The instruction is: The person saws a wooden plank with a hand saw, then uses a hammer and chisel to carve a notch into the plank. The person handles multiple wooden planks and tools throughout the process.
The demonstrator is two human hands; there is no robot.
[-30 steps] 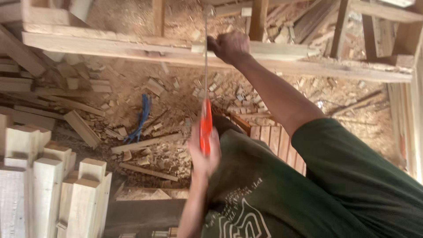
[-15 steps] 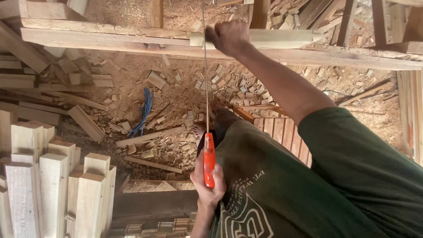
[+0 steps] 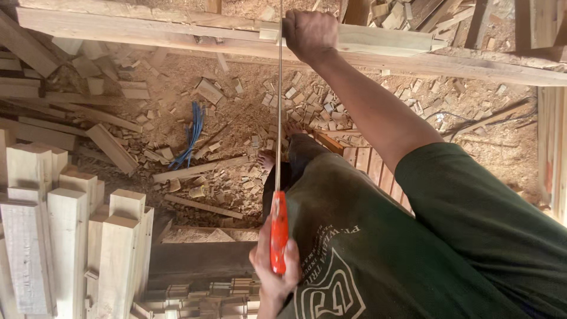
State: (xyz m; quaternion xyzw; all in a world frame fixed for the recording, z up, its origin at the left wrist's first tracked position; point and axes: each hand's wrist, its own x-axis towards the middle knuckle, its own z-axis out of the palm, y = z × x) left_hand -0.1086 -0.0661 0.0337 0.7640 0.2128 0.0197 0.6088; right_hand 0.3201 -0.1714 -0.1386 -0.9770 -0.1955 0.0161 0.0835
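My left hand (image 3: pixel 273 273) is shut on the orange handle of a hand saw (image 3: pixel 279 239), close to my green shirt. The thin saw blade (image 3: pixel 279 100) runs straight up the view and meets a pale wooden strip (image 3: pixel 378 40). That strip lies on a long wooden beam (image 3: pixel 136 31) across the top. My right hand (image 3: pixel 309 32) grips the strip just right of the blade, pressing it onto the beam. My bare foot (image 3: pixel 267 159) shows below the blade on the sawdust floor.
Cut wooden posts (image 3: pixel 65 236) stand stacked at the lower left. Offcuts, small blocks and sawdust cover the floor (image 3: pixel 236 112). A blue cord (image 3: pixel 192 133) lies among them. Wooden slats (image 3: pixel 366 159) and upright boards (image 3: pixel 552 147) are at the right.
The saw has been drawn back toward my body: its orange handle and my left hand moved down the view. My right hand stayed on the strip.
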